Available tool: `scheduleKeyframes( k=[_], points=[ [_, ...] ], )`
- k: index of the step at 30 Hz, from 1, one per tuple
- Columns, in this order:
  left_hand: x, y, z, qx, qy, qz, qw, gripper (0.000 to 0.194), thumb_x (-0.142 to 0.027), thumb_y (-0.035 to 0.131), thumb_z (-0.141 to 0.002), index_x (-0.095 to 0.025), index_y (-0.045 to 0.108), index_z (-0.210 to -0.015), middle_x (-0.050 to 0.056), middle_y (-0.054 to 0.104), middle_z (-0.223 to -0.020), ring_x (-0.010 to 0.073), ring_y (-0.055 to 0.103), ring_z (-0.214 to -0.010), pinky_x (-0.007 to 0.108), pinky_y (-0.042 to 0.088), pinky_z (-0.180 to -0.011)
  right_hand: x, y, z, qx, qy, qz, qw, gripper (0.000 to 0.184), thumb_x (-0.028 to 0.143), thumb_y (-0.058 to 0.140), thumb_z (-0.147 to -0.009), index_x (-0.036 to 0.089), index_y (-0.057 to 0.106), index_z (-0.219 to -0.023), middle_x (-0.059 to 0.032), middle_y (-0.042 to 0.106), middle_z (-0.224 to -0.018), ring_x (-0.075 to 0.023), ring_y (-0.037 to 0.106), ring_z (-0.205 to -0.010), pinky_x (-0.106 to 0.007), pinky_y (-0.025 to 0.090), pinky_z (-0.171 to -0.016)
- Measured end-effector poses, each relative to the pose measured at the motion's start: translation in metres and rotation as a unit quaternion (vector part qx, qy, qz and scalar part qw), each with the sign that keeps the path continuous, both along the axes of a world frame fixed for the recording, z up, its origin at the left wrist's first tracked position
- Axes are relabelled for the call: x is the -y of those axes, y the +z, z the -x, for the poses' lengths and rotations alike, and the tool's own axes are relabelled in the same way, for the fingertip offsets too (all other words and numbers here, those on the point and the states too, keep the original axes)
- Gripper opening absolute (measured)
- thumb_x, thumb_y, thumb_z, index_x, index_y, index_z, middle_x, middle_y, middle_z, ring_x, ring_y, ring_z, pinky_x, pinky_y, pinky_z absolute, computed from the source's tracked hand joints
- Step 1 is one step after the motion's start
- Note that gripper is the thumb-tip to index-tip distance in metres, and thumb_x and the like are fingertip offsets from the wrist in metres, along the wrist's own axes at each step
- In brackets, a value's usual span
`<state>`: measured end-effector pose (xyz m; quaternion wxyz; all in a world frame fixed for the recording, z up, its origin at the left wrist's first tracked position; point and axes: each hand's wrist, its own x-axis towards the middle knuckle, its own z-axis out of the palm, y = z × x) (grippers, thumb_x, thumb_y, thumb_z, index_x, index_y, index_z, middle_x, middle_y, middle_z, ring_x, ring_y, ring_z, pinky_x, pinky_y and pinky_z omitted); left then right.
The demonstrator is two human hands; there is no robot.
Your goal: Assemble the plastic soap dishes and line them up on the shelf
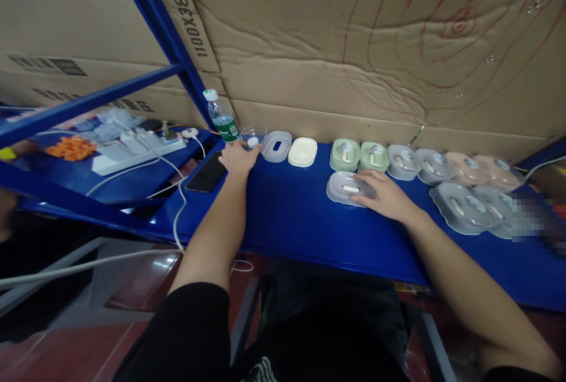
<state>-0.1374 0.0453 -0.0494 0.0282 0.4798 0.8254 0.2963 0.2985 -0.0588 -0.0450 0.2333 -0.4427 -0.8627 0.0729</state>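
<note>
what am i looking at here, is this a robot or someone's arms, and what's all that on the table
There's no machine: these are a person's bare hands, in one picture from a head-worn camera looking forward and down. On the blue table, the right hand rests on a grey box. The left hand is at a small white piece by a bottle and phone; whether it grips anything is unclear. A cream tray lies between the hands, and green boxes stand behind the grey one.

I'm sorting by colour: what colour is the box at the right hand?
The box is grey; the head view shows it best.
</note>
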Motion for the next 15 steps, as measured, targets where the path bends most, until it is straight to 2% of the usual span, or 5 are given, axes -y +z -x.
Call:
scheduleKeyframes(
  k=[7,12,15],
  points=[
    [0.0053,0.0058,0.0004,0.003,0.004,-0.021,1.000,0.044,-0.061,0.076,-0.089,-0.021,0.076,-0.107,0.021,0.067,-0.140,0.0457,0.059,-0.136,0.064,0.041,-0.115,-0.0006,-0.0048,-0.0034,0.046,-0.003,0.042,0.998,0.078,0.075,0.068,-0.093,0.027,0.060,-0.154,-0.0172,0.053,-0.166,-0.0464,0.056,-0.148,-0.068,0.050,-0.119],
    [0.0022,0.0034,0.0015,0.025,0.008,-0.009,1.000,0.046,-0.059,0.078,-0.088,-0.023,0.075,-0.116,0.021,0.063,-0.148,0.0455,0.057,-0.140,0.065,0.039,-0.118,-0.0026,-0.0069,-0.0065,0.071,0.004,0.051,0.996,0.088,0.076,0.074,-0.088,0.027,0.056,-0.159,-0.0168,0.048,-0.170,-0.0473,0.052,-0.152,-0.068,0.048,-0.121],
    [0.0026,0.0060,0.0014,0.023,0.013,-0.023,0.999,0.043,-0.057,0.074,-0.090,-0.022,0.076,-0.114,0.022,0.062,-0.148,0.0474,0.054,-0.141,0.066,0.038,-0.118,-0.0033,-0.0071,-0.0057,0.078,-0.001,0.049,0.996,0.089,0.072,0.080,-0.085,0.026,0.058,-0.157,-0.0174,0.050,-0.169,-0.0474,0.053,-0.151,-0.068,0.048,-0.121]
  ],
)
